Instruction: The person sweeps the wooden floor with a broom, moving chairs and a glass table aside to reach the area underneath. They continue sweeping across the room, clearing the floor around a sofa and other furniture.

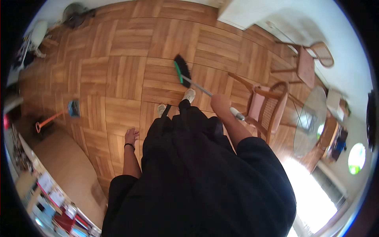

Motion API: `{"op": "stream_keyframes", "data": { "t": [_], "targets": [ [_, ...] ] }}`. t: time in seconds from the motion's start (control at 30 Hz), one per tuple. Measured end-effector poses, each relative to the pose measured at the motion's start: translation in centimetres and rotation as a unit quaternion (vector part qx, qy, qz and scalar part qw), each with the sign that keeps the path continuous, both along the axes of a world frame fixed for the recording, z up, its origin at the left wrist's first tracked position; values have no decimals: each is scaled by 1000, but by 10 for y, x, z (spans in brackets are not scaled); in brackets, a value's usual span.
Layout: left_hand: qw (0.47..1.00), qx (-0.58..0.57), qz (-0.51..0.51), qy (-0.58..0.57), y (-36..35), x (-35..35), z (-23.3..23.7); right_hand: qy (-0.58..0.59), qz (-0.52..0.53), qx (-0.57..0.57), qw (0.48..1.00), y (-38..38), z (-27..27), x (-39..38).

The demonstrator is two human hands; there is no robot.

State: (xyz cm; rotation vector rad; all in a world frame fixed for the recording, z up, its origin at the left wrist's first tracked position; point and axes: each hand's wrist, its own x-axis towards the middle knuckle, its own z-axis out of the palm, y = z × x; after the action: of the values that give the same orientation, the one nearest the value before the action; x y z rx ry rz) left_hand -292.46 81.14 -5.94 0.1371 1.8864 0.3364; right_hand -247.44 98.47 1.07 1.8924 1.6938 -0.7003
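My right hand (221, 106) is wrapped round the grey handle of a broom (200, 87), with the white grip end sticking out behind it. The broom's head (182, 71), black bristles on a green base, rests on the wooden floor ahead of my shoes (189, 95). My left hand (132, 136) hangs at my side with its fingers apart, holding nothing. A dark band circles that wrist.
To the right stand two wooden chairs (272, 106) and a glass-topped table (310, 122). A blue dustpan (74, 108) with an orange handle lies at left, near a brown table (69, 162). A fan (75, 15) stands far left. A white wall (237, 14) juts out ahead.
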Motion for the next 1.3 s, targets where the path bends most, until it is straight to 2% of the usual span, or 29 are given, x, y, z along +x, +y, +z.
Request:
{"op": "stream_keyframes", "data": {
  "t": [0.07, 0.13, 0.23, 0.3, 0.43, 0.5, 0.57, 0.6, 0.63, 0.67, 0.77, 0.83, 0.93, 1.03, 1.17, 1.27, 1.3],
  "targets": [
    [998, -6, 58, 2, -30, 6, 2, 43, 57, -27, 997, 22, -15, -44],
    [994, -19, 109, 12, -60, 16, 6, 114, 141, 0, 984, 38, -54, -87],
    [984, -46, 169, 9, -113, 36, 6, 155, 213, -19, 964, 63, -94, -143],
    [977, -67, 200, -27, -146, 41, 6, 164, 203, -35, 965, 78, -77, -165],
    [970, -99, 216, 42, -160, 69, 19, 179, 198, -46, 963, 97, -43, -146],
    [990, -72, 92, 74, -164, 64, 3, 154, 201, -89, 963, 109, -38, -103],
    [993, -39, -40, 102, -168, 52, -29, 141, 135, -64, 979, 108, 7, -46],
    [987, -22, -106, 114, -166, 47, -43, 131, 126, -80, 980, 110, 0, -10],
    [977, -3, -172, 126, -158, 44, -51, 122, 116, -97, 981, 110, -8, 26],
    [941, -38, -321, 99, -130, 39, -43, 106, 117, -96, 983, 108, 8, 54],
    [936, -4, -334, 111, -72, 18, -68, 65, 79, -72, 992, 100, 91, 113],
    [973, 57, -222, 27, -24, 7, -80, -12, 22, -36, 999, 87, 96, 160],
    [997, -25, -60, -42, 62, 1, -69, -100, -33, -20, 994, 86, 144, 166],
    [993, 7, -115, -25, 143, 6, -37, -142, -128, 19, 981, 91, 163, 153],
    [988, 62, -136, -31, 212, 7, -15, -187, -137, 60, 971, 106, 97, 153],
    [986, 81, -141, -37, 229, -6, -12, -195, -165, 116, 960, 117, 11, 139],
    [987, 84, -133, -38, 228, -16, -19, -203, -133, 111, 964, 123, -4, 120]
  ]
}}
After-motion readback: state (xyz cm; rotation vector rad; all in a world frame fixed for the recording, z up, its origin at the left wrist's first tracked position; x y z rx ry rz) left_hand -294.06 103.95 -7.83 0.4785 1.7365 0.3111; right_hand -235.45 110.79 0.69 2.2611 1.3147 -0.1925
